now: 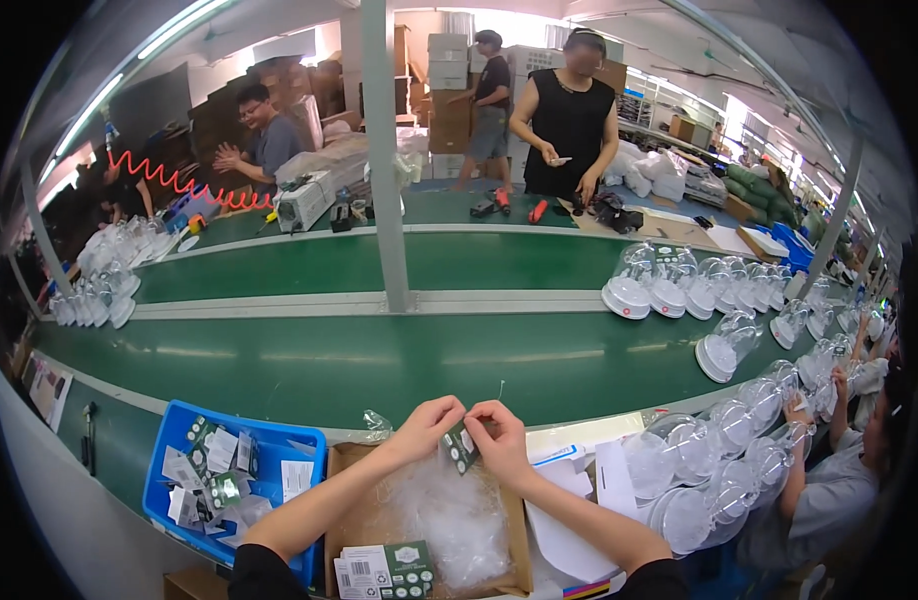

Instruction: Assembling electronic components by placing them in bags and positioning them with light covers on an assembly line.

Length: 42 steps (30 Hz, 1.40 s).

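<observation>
A small dark-green printed card packet (pixel 460 446) is pinched between left hand (pixel 426 424) and right hand (pixel 501 436), held together above an open brown cardboard box (pixel 351 520), right of a blue plastic bin (pixel 269 440).

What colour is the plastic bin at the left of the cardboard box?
The plastic bin is bright blue, in the head view.

A cardboard box (pixel 351 520) sits before the person, with a bin (pixel 241 432) of small packets just to its left. Behind both runs the conveyor belt (pixel 379 365) (clear domes (pixel 724 470) crowd its right end).
</observation>
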{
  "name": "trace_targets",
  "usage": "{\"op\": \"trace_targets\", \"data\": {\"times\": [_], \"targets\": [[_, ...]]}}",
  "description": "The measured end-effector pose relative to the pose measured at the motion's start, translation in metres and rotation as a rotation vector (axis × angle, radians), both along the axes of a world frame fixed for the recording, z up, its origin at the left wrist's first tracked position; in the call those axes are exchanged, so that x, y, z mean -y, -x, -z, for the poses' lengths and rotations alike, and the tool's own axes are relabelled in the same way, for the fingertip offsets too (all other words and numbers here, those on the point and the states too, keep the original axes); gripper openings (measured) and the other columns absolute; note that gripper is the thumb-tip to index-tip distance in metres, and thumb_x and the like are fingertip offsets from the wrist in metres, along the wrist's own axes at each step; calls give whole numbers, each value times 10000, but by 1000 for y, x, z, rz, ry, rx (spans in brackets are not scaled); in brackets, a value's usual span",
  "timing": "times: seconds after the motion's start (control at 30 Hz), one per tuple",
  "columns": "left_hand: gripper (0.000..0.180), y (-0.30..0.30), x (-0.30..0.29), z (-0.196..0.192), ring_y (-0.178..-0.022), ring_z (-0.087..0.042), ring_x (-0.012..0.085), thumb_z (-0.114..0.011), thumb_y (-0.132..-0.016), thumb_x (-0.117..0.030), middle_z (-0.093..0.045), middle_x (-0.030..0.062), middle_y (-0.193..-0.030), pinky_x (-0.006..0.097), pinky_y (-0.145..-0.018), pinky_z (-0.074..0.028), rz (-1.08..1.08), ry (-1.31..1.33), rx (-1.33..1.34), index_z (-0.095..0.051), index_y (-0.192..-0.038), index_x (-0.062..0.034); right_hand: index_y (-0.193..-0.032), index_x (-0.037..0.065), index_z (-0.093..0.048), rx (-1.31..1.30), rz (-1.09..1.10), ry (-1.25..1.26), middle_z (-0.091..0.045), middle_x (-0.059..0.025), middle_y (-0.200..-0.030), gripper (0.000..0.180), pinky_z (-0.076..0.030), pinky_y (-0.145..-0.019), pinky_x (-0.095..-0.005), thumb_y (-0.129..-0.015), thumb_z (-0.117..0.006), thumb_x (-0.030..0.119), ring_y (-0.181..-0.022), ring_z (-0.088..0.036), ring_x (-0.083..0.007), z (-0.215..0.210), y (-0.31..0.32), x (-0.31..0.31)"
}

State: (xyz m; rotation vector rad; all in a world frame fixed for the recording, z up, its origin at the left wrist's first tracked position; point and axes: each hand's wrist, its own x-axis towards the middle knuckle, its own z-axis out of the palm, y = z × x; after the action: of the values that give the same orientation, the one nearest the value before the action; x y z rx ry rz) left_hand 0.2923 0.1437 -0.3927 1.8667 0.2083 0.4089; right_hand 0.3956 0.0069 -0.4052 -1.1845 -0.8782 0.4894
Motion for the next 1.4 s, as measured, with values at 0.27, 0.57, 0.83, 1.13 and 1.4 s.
{"op": "trace_targets", "data": {"times": [0.27,0.57,0.83,1.13,1.4], "targets": [[263,5,4,-28,-646,-488,53,-542,-976,-217,-566,-24,-749,221,-569,-410,62,336,-161,-634,-1046,19,-937,-1,-601,23,99,73,-614,1,-821,56,-456,-628,-195,-906,-618,41,-725,-556,-40,-7,-2,3],[209,6,-1,-8,-758,-632,97,-605,-915,-126,-696,91,-877,245,-684,-522,-31,188,-71,-655,-1025,44,-930,-9,-618,-67,59,46,-628,-13,-830,58,-459,-661,-207,-909,-616,44,-747,-574,-56,-6,2,-1],[214,4,4,-12,-711,-609,115,-589,-912,-181,-651,81,-760,287,-669,-505,-38,-102,-27,-626,-926,29,-935,-7,-620,111,124,-69,-627,-60,-922,50,-484,-707,-230,-895,-592,-12,-826,-606,-117,-9,1,7],[138,2,8,-17,-739,-565,59,-542,-934,-111,-618,16,-808,225,-652,-474,-75,203,53,-601,-913,12,-945,-32,-615,126,-1,26,-633,-52,-865,53,-488,-655,-201,-907,-583,-14,-772,-602,-85,-14,9,13],[138,4,28,-25,-750,-590,71,-549,-939,-110,-648,36,-835,235,-657,-489,-190,124,157,-609,-936,14,-1010,9,-595,-254,-26,63,-624,-16,-768,120,-474,-614,-212,-963,-561,114,-677,-574,-69,-11,-6,5]]}}
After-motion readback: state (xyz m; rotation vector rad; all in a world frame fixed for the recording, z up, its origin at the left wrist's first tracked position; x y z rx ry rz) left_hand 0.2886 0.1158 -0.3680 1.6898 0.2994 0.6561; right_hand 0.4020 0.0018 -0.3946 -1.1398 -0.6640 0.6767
